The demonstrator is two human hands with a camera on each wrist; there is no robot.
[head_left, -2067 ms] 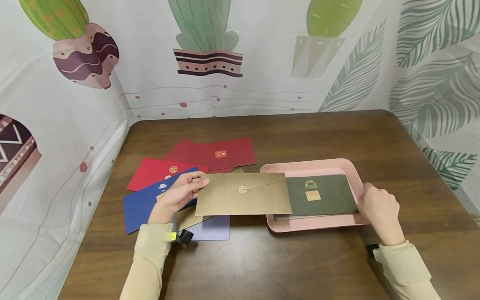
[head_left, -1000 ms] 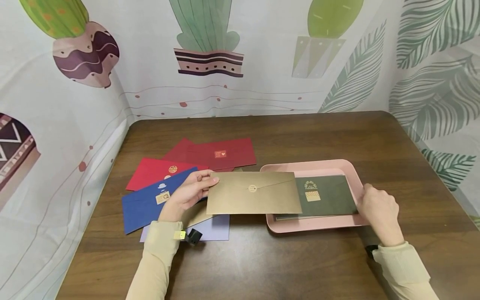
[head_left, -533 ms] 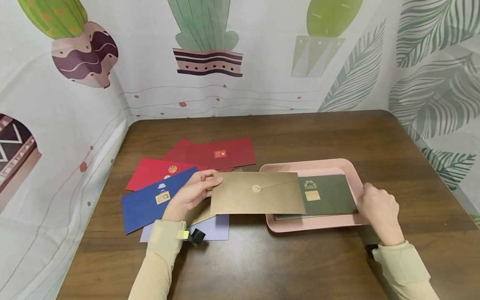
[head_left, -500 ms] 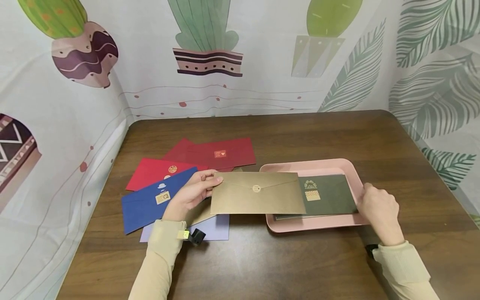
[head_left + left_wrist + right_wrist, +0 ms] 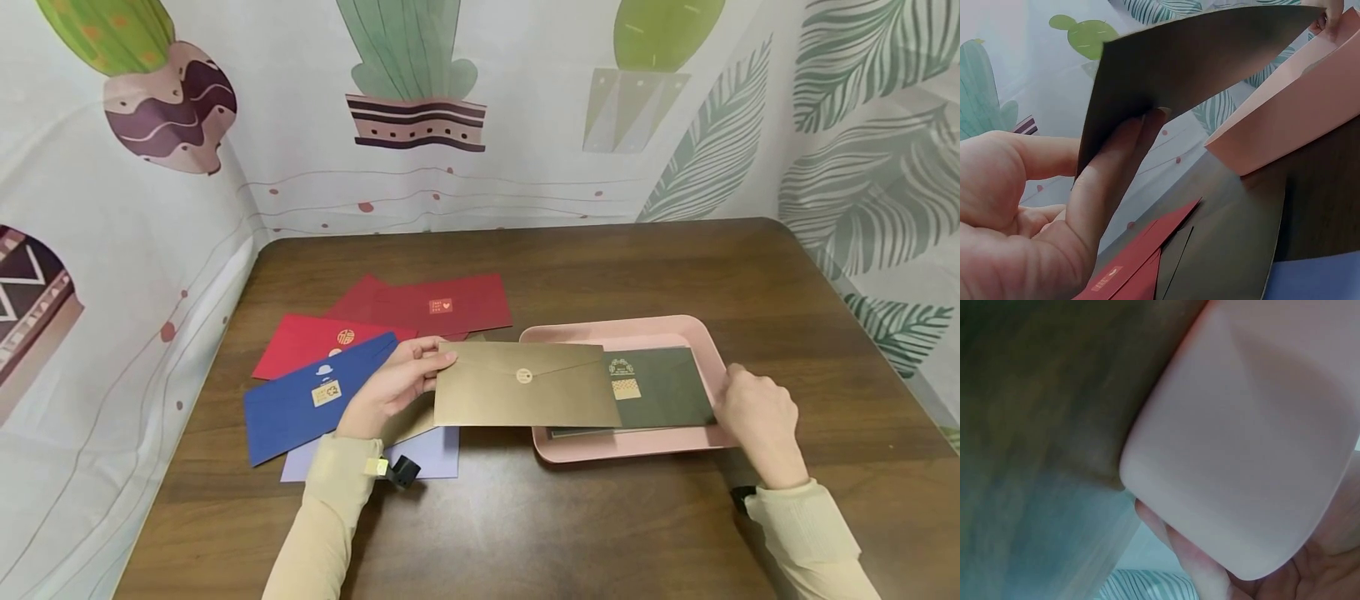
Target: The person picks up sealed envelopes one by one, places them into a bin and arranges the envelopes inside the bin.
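In the head view my left hand pinches the left edge of a gold envelope with a round seal. The left wrist view shows thumb and fingers on either face of the envelope, which bends slightly. Its right part overlaps a dark green envelope lying in a pink tray; whether they touch is unclear. At the tray's right end my right hand grips the rim. In the right wrist view, fingers curl against the tray's end wall.
Left of the tray, several envelopes overlap on the brown table: blue, bright red, dark red, lilac and another gold one. A printed curtain hangs behind the table.
My left hand has moved steadily rightward with the gold envelope, covering more of the dark green one. My right hand and the tray have stayed in place.
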